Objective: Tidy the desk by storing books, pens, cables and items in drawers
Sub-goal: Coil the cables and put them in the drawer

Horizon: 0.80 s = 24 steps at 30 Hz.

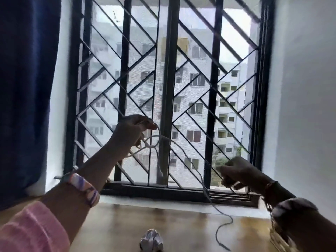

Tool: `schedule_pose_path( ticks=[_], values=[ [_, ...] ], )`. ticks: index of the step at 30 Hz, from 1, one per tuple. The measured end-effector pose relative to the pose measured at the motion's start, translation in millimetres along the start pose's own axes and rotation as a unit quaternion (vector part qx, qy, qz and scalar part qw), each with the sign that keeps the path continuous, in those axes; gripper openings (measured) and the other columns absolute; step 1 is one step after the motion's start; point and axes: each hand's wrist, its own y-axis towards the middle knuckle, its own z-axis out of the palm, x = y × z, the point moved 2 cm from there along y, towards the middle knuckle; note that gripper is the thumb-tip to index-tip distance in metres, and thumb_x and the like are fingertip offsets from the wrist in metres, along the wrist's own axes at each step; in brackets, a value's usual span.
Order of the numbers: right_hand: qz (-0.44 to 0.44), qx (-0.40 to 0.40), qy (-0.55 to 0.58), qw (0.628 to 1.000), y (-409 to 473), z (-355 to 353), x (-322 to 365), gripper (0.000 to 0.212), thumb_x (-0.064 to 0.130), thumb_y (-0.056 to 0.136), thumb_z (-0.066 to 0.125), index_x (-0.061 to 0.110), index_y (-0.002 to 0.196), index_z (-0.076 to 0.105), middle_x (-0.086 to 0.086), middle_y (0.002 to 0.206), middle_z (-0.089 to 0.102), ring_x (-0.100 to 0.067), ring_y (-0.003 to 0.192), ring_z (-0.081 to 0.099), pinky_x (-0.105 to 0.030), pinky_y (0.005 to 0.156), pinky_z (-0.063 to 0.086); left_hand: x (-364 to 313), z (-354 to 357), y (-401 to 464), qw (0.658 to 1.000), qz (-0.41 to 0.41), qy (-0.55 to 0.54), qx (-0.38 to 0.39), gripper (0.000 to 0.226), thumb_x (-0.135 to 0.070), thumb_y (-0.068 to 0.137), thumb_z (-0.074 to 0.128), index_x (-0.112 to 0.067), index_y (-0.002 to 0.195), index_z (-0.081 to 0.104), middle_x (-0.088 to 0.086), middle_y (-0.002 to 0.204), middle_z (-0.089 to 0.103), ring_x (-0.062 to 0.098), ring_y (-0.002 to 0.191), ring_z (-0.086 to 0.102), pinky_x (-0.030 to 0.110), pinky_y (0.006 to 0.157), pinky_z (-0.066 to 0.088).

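Head view: left hand (133,130) pinches looped white cable (160,142) raised before the window (169,91), coiling it for storage. Right hand (236,172), blurred, seems clenched on something; the cable's tail trails onto the worktop (181,224) near crumpled paper (151,240).

A white cable (164,140) loops just beside the left hand's fingers (145,122). Behind the fingers, the window grille (192,73) is black, in diagonal lines. The curtain (27,88) is dark blue, the sleeve (31,231) pink, the desk (181,226) glossy brown.
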Motion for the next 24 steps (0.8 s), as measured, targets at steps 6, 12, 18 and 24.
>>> schedule_pose_path(
  ticks=[6,12,18,24],
  values=[
    [-0.219,-0.038,0.164,0.961,-3,3,47,0.017,0.022,0.087,0.061,0.015,0.073,0.063,-0.005,0.071,0.068,-0.022,0.065,0.064,-0.026,0.051,0.047,-6,64,7,0.999,0.034,-0.018,0.013,0.029,-0.002,0.089,0.053,-0.017,0.066,0.062,0.006,0.070,0.071,0.002,0.029,0.034,0.009,0.035,0.026],
    [-0.264,-0.149,0.166,0.938,-3,-1,81,0.035,0.038,0.079,0.063,0.005,0.065,0.064,-0.020,0.073,0.068,-0.040,0.074,0.065,-0.047,0.060,0.050,-30,97,-4,0.994,0.004,-0.016,0.105,0.012,-0.009,0.090,0.057,-0.006,0.083,0.066,-0.002,0.066,0.070,0.001,0.035,0.035,0.008,0.033,0.027],
    [-0.263,-0.365,-0.169,0.877,-22,-25,69,0.016,0.029,0.086,0.051,0.018,0.082,0.062,-0.010,0.081,0.068,-0.034,0.077,0.066,-0.031,0.062,0.043,-54,85,-32,0.855,0.333,0.398,0.016,0.011,-0.020,0.081,0.069,-0.010,0.083,0.073,0.005,0.074,0.072,0.004,0.057,0.063,0.016,0.057,0.046],
    [-0.189,-0.288,-0.179,0.921,-38,-18,63,0.018,0.026,0.091,0.044,0.012,0.098,0.054,-0.015,0.093,0.067,-0.038,0.092,0.063,-0.037,0.073,0.047,-47,50,-49,0.753,0.324,0.570,-0.063,0.006,-0.006,0.085,0.056,-0.007,0.087,0.061,0.016,0.079,0.065,0.038,0.077,0.063,0.042,0.062,0.053]
  ],
)
